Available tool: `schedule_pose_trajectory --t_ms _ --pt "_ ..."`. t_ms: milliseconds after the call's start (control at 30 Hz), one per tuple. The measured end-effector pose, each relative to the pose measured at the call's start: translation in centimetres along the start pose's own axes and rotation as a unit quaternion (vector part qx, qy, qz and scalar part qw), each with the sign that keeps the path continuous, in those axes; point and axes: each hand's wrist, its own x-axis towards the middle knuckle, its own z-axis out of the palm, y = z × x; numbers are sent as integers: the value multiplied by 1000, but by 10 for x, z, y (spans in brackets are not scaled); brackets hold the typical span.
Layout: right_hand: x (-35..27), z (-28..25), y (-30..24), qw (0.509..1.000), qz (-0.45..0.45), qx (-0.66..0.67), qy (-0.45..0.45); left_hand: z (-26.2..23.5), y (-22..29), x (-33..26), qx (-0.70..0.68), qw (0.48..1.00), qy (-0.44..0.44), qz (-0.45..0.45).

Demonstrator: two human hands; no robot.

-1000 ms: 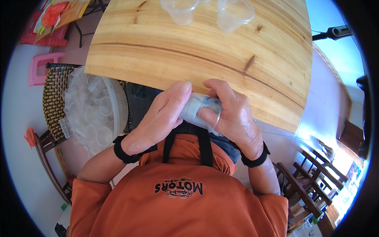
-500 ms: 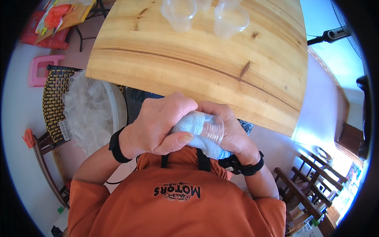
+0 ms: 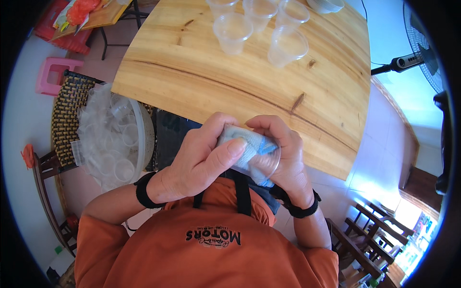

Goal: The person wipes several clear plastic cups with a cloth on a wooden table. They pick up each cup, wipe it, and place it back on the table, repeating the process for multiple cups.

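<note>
Bag of clear cups [image 3: 113,139] sits on a woven chair at left. Left hand [image 3: 199,163] and right hand [image 3: 283,158] both grip one clear plastic cup [image 3: 257,156], cloth [image 3: 242,144] stuffed inside, held just off the wooden table [image 3: 192,62] edge. More cups [image 3: 259,29] stand upright at the table's far side.

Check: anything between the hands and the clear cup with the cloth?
Nothing visible. The left hand and the right hand both grip the clear cup directly, with a white-blue cloth stuffed inside it, below the wooden table edge.
</note>
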Motion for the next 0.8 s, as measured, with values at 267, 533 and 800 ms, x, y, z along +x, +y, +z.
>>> schedule_pose_trajectory --t_ms 267,533,800 --pt "-6 6 1 940 141 289 -111 -12 -5 3 167 968 -45 181" --pt "0 -11 -21 978 -67 -190 -48 -15 11 2 -135 958 -83 -237" --pt "-2 10 2 977 91 181 -62 -10 7 4 -20 998 -33 -56"
